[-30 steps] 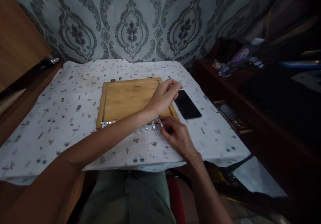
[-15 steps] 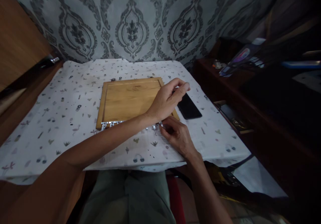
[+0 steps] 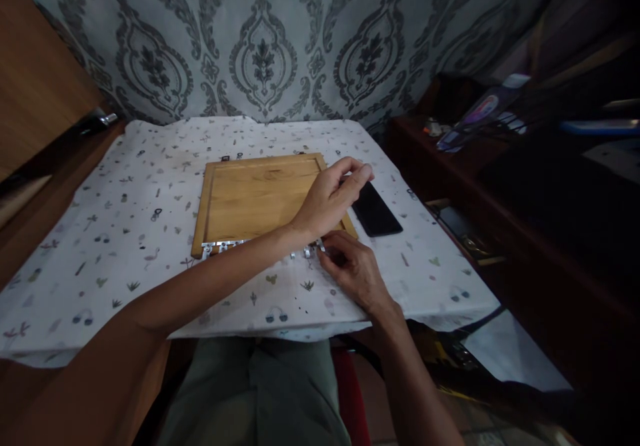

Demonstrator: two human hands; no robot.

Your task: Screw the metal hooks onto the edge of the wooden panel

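Observation:
A wooden board [image 3: 250, 196] lies on the patterned cloth, with a row of small metal pieces [image 3: 223, 245] along its near edge. My left hand [image 3: 333, 196] reaches across the board's right edge, thumb and fingers pinched together near a black phone [image 3: 374, 209]; what they pinch is too small to make out. My right hand [image 3: 353, 269] rests on the cloth by the board's near right corner, fingers curled and pinching at the end of the metal row [image 3: 314, 251].
The cloth-covered table [image 3: 125, 233] ends close to my lap. A dark wooden shelf [image 3: 450, 186] with clutter stands at the right. A brown wooden panel [image 3: 35, 86] rises at the left. Patterned wallpaper [image 3: 265, 46] is behind the table.
My left hand moved right towards the phone with fingers lifting, then drew back slightly into a pinch. My right hand stayed at the metal pieces.

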